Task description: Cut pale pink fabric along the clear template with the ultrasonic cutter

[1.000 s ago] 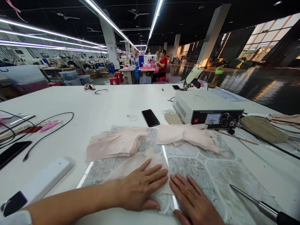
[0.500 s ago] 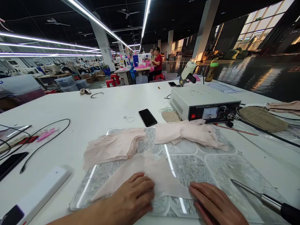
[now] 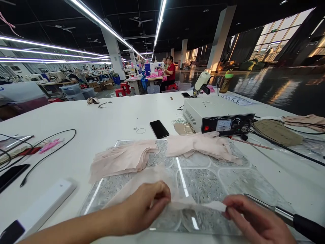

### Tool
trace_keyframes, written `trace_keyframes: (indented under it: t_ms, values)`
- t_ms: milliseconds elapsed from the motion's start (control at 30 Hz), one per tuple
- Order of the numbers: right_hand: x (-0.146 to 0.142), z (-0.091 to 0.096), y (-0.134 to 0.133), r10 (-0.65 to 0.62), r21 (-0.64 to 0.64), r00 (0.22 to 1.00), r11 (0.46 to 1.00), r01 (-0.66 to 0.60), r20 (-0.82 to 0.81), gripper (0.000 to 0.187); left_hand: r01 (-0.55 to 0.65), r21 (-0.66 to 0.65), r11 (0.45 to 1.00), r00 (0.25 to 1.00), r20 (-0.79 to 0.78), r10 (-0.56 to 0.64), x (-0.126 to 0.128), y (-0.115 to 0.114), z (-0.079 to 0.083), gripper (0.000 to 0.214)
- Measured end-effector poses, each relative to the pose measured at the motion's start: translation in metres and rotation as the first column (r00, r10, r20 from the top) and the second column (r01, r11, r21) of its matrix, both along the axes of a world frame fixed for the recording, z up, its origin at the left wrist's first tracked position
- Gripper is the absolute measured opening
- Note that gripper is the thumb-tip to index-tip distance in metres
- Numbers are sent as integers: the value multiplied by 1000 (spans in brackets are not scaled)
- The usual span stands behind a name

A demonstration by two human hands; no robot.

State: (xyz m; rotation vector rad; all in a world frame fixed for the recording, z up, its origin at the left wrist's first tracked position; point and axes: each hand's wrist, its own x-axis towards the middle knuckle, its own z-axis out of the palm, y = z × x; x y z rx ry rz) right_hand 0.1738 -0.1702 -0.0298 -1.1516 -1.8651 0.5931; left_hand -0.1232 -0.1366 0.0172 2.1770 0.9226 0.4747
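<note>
A thin pale pink fabric piece [image 3: 142,179] lies partly on a glossy patterned board [image 3: 200,184], its near edge lifted and stretched between my hands. My left hand [image 3: 142,206] pinches that edge near the middle. At the fabric's narrow right end, my right hand [image 3: 256,217] grips the tip between thumb and fingers. Just beyond my right hand rests a metal-tipped tool with a black handle [image 3: 284,213], partly hidden by the hand. Two stacks of similar pink fabric pieces, the left stack [image 3: 124,156] and the right stack [image 3: 203,145], lie along the board's far side.
A grey control box [image 3: 220,112] with a meter and a cable stands behind the right stack. A black phone [image 3: 159,129] lies near it. On the left are a white power strip [image 3: 48,206] and a black cable [image 3: 48,149]. A person in red [image 3: 170,71] sits far off.
Both hands went from lying on the fabric to pinching its near edge, which has risen off the board. My right hand moved rightward with the fabric's end.
</note>
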Motion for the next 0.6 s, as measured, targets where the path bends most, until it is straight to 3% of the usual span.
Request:
trace_keyframes:
  t_ms: [100,167,233,333,433,533,600]
  values:
    - [6,9,21,-87,-122,995,989,81,-45,20,-158,-217,963,987,-8,160,12,24,-1,14]
    - [5,6,33,-253,-38,967,967,253,-3,23,-210,-324,922,977,-39,209,16,38,-9,19]
    - [3,-2,38,-307,39,951,951,306,31,25,-225,-360,905,974,-55,220,16,45,-18,25]
    - [0,-17,36,-285,234,949,940,250,132,26,-240,-303,922,971,-95,221,15,42,-25,41]
    - [0,-28,36,-292,375,927,907,191,234,28,-224,-122,967,961,-194,198,20,34,-28,50]
    - [0,-32,44,-293,389,912,906,168,287,24,-187,38,982,951,-241,191,26,35,-32,35]
    - [-2,-31,52,-263,363,917,920,144,301,15,-182,76,980,956,-221,195,27,43,-33,27]
